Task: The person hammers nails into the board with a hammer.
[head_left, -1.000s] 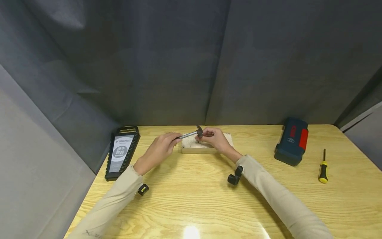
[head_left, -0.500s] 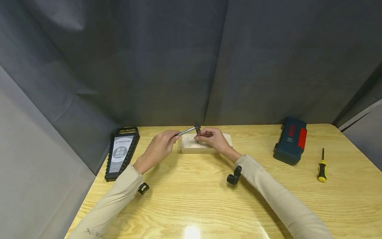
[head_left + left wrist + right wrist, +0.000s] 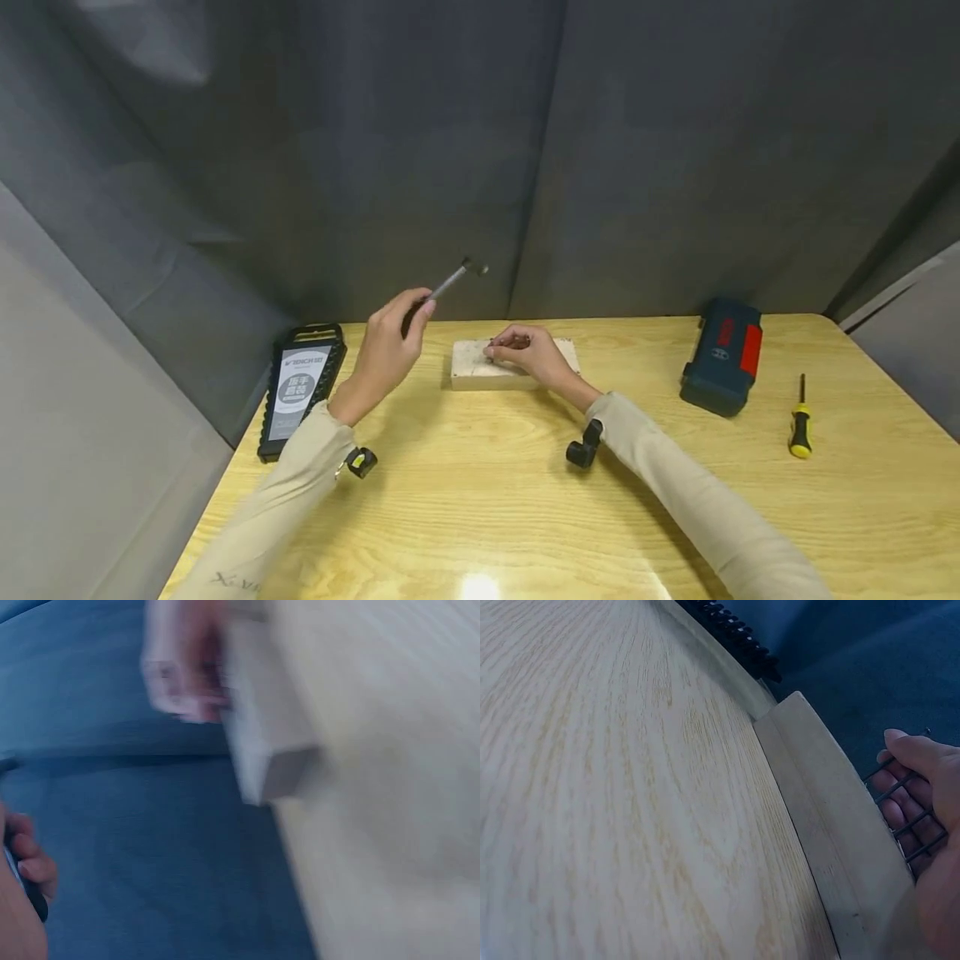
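Note:
My left hand (image 3: 390, 342) grips a hammer (image 3: 448, 282) by its dark handle, raised above and left of a pale wooden block (image 3: 476, 382). The hammer's head is up in front of the dark curtain, apart from the block. My right hand (image 3: 532, 354) is over the block's top, thumb and finger pinching a nail (image 3: 877, 769) that stands in the wood. Several more nails (image 3: 915, 823) stick up from the block beside the curled fingers in the right wrist view. The left wrist view is blurred; the left hand (image 3: 26, 862) shows only at its edge.
At the table's left lies a black wrench-set holder (image 3: 300, 383) with a white label. To the right are a dark blue and red Bosch case (image 3: 720, 358) and a yellow and black screwdriver (image 3: 801, 421). A dark curtain (image 3: 420, 167) hangs behind the table (image 3: 480, 483).
The hammer's head was down at the right fingertips; my left hand has lifted it up and to the left. The right hand has stayed at the block.

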A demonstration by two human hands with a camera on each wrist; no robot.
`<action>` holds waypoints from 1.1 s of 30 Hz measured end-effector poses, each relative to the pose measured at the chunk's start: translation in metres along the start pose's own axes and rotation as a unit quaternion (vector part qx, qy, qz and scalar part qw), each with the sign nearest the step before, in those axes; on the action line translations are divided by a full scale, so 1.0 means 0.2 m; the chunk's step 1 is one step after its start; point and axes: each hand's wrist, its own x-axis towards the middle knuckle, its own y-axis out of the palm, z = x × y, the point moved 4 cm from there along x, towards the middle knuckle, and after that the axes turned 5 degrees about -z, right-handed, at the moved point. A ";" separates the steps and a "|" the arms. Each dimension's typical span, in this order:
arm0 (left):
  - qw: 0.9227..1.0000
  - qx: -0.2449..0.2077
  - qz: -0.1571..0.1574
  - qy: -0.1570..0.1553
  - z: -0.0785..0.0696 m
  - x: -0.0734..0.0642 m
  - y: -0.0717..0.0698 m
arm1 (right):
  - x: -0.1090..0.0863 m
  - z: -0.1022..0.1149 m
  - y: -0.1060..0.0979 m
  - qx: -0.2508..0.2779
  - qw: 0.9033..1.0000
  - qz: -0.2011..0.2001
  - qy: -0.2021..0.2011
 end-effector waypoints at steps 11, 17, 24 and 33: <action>0.996 0.067 0.051 0.007 0.05 -0.15 0.08 | 0.00 0.01 0.02 -0.010 1.000 0.012 -0.011; 0.992 0.088 0.087 0.014 0.05 -0.14 0.09 | -0.01 0.01 0.02 0.009 1.000 0.014 -0.002; 0.991 0.096 0.096 0.016 0.05 -0.14 0.12 | 0.00 0.01 -0.01 0.014 1.000 0.012 -0.002; 0.996 0.075 0.036 0.039 0.03 -0.09 0.06 | 0.00 0.01 0.01 0.009 1.000 0.020 -0.004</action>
